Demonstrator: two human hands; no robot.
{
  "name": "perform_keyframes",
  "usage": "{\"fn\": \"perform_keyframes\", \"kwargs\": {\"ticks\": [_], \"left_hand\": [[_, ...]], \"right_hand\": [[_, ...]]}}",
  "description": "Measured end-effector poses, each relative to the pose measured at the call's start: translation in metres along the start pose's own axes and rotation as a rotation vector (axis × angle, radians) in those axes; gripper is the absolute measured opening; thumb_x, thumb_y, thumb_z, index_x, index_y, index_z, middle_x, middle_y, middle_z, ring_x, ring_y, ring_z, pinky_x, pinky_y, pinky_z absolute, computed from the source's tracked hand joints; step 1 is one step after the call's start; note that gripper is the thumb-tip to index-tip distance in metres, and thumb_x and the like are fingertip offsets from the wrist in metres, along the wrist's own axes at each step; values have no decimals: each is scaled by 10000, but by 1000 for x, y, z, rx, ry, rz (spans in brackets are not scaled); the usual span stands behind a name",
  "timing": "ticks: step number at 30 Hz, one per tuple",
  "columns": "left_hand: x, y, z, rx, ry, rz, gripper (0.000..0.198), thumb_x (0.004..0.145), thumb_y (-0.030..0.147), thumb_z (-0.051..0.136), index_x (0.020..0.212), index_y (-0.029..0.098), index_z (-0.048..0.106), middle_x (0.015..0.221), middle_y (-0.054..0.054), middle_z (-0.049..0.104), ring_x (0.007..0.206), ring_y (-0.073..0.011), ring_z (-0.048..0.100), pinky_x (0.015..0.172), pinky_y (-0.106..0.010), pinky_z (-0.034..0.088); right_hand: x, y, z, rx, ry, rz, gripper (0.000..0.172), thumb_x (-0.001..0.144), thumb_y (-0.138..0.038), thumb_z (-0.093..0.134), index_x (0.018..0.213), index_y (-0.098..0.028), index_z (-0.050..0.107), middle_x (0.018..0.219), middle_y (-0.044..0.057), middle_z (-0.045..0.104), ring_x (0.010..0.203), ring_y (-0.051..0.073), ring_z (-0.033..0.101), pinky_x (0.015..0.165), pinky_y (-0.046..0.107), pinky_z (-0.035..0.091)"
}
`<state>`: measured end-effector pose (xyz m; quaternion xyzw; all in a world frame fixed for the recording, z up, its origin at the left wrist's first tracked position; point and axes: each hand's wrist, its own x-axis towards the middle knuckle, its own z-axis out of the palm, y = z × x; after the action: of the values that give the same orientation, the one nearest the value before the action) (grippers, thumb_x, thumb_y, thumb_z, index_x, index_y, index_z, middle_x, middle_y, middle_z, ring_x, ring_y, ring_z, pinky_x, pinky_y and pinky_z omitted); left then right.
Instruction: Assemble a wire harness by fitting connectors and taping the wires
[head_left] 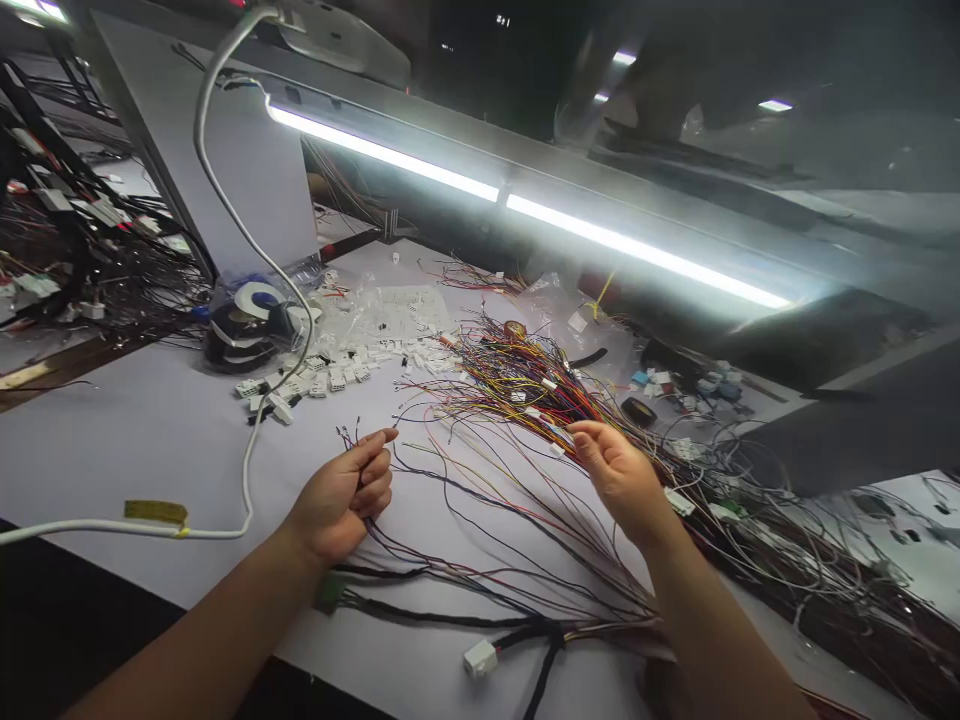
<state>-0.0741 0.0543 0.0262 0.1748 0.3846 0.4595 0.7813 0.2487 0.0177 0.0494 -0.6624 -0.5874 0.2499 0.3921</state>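
My left hand (349,497) is closed around a few thin dark wires, whose crimped ends (346,434) poke out above the fingers. Their lengths run from under the hand to the right, across the table. My right hand (616,478) is closed at the edge of a thick bundle of coloured wires (517,380); thumb and forefinger are pressed together, and what they pinch cannot be made out. Below the hands lies a black-taped harness branch (450,618) with a white connector (480,658). A green connector (330,592) sits just under my left wrist.
Several white connector housings (337,372) lie scattered behind my left hand. Rolls of tape in plastic (259,320) stand at the back left. A white cable (251,470) crosses the table's left side. A lit tube lamp (645,250) hangs above. More wires (787,540) spread at right.
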Motion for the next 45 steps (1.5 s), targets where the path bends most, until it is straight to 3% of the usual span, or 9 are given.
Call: {"fn": "perform_keyframes", "kwargs": {"ticks": [3,8,12,15,20,26,35,39,45], "left_hand": [[-2,0,0,1,3,7,131,907,277,565,971,174,614,488,112,299,329,-32,189,317,-176,190],[-5,0,2,39,-96,-34,257,947,360,495,1051,153,608,477,90,414,305,-38,269,315,-167,237],[-12,-5,10,116,-178,-234,424,965,439,421,1158,96,577,947,-156,694,743,-195,686,576,-259,531],[-17,-13,15,76,-207,-309,431,970,424,420,1228,104,550,1183,-199,630,1085,-283,625,830,-366,541],[-17,-15,14,-106,-195,-82,252,969,322,467,1041,136,622,592,41,497,497,-88,515,589,-258,501],[-20,7,10,-218,-116,238,255,993,260,394,980,170,632,542,75,359,434,-69,354,556,-241,469],[-30,-9,-12,85,-791,-27,331,947,428,459,983,207,701,402,68,347,366,-76,258,437,-205,322],[-41,-7,-9,207,-803,-156,320,914,436,528,929,177,716,395,36,432,350,-86,340,457,-233,362],[-44,-1,0,307,-680,-286,326,884,457,569,917,164,710,433,0,486,336,-85,350,372,-202,241]], "right_hand": [[-5,-5,-13,210,-180,20,273,834,-475,625,811,-210,683,565,-22,513,570,151,522,539,261,389],[-24,-9,-14,910,176,-5,268,906,-439,542,746,-228,581,526,-78,330,422,72,286,446,212,285],[-47,-25,16,589,-237,-38,255,931,-385,524,779,-210,629,579,-31,478,529,101,435,508,233,335],[-61,-44,45,140,-569,-178,245,925,-306,521,750,-193,651,643,-13,561,593,105,484,574,246,352],[-65,-52,64,-132,-699,-187,297,922,-295,493,668,-187,603,587,-43,513,556,89,456,536,224,311],[-36,-32,53,-375,-362,-158,172,904,-319,531,894,-235,681,839,2,643,765,141,569,684,243,383],[-8,-40,75,-520,-446,-83,152,826,-255,555,802,-199,694,888,62,672,805,195,589,657,279,362],[0,-36,59,-345,-472,-31,180,857,-282,500,789,-175,628,771,32,645,703,150,565,631,252,397],[-2,-24,13,365,-384,108,277,826,-437,621,752,-175,570,688,3,570,670,142,520,673,276,425]]}}
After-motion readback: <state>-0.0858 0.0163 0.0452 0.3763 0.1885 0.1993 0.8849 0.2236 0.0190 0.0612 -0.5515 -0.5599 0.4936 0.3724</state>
